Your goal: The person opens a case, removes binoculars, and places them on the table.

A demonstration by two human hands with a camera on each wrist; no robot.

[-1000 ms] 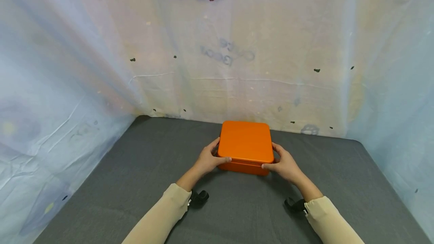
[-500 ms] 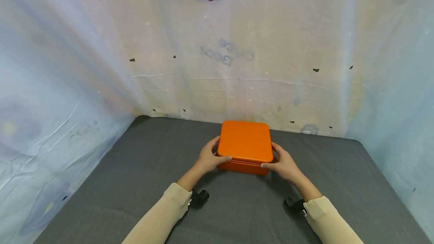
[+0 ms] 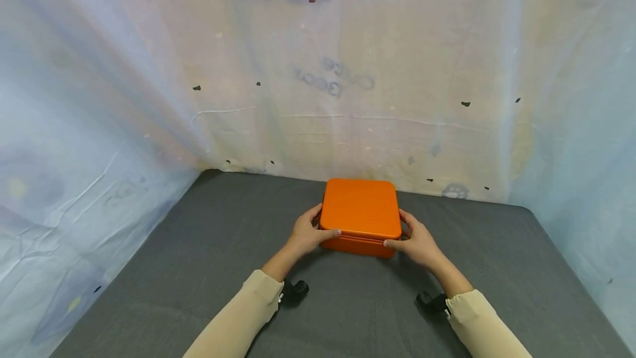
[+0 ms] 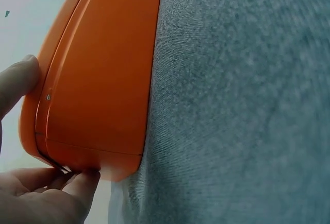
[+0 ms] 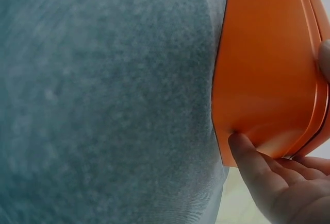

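Observation:
An orange lidded box point(image 3: 360, 208) with rounded corners sits on the grey cloth, its lid down. My left hand point(image 3: 304, 233) grips its near left corner, thumb on the front edge of the lid and fingers along the side. At the near right corner my right hand point(image 3: 418, 243) holds it the same way. In the left wrist view the left thumb point(image 4: 21, 80) lies against the lid, and the fingertips touch the side wall near the seam. The right wrist view shows a right finger point(image 5: 247, 154) pressing low on the box's side, the others near the lid seam.
Grey cloth point(image 3: 238, 225) covers the table under the box. Pale patterned sheeting point(image 3: 397, 70) hangs close behind the box and along both sides. A black strap point(image 3: 295, 293) is at the left wrist, another black strap point(image 3: 431, 301) at the right.

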